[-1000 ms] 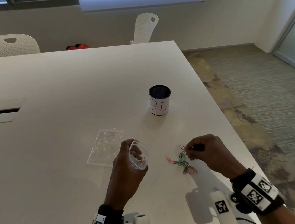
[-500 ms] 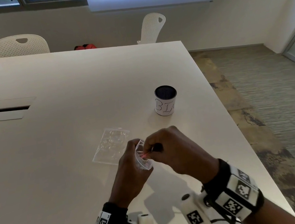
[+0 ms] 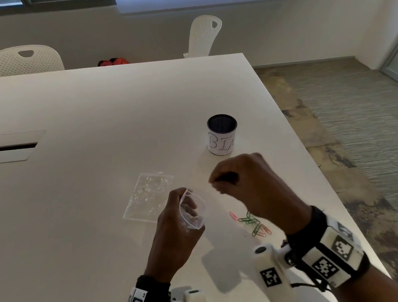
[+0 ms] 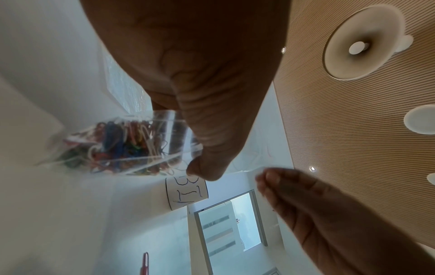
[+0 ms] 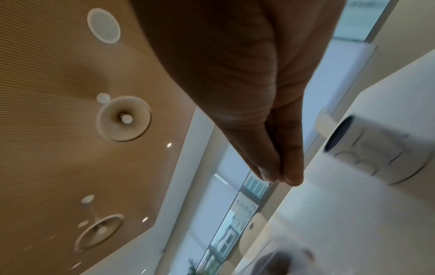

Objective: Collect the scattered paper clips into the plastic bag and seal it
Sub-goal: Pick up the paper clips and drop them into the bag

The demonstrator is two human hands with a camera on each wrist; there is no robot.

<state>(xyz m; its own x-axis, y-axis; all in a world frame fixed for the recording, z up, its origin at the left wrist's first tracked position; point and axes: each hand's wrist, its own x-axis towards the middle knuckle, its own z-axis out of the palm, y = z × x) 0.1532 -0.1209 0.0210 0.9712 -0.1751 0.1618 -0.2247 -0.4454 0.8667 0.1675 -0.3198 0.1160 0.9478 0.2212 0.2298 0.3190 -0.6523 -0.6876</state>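
Note:
My left hand (image 3: 183,208) holds a small clear plastic bag (image 3: 193,212) upright above the table, its mouth open. In the left wrist view the bag (image 4: 122,145) holds several coloured paper clips, and my thumb (image 4: 207,148) pinches its rim. My right hand (image 3: 215,183) hovers just right of the bag mouth, fingers curled. Its thumb and fingertips (image 5: 292,176) are pressed together with no clip visible between them. A small pile of green, pink and orange paper clips (image 3: 253,221) lies on the table under my right wrist.
A second clear bag (image 3: 148,196) lies flat on the white table (image 3: 85,188), left of my hands. A cup labelled BIN (image 3: 222,134) stands behind my right hand. The table's right edge (image 3: 320,181) is close. Two white chairs stand at the far side.
My right hand carried a pink clip from the pile to the bag mouth, then drew back up and to the right with nothing visible in it. The left hand kept holding the bag.

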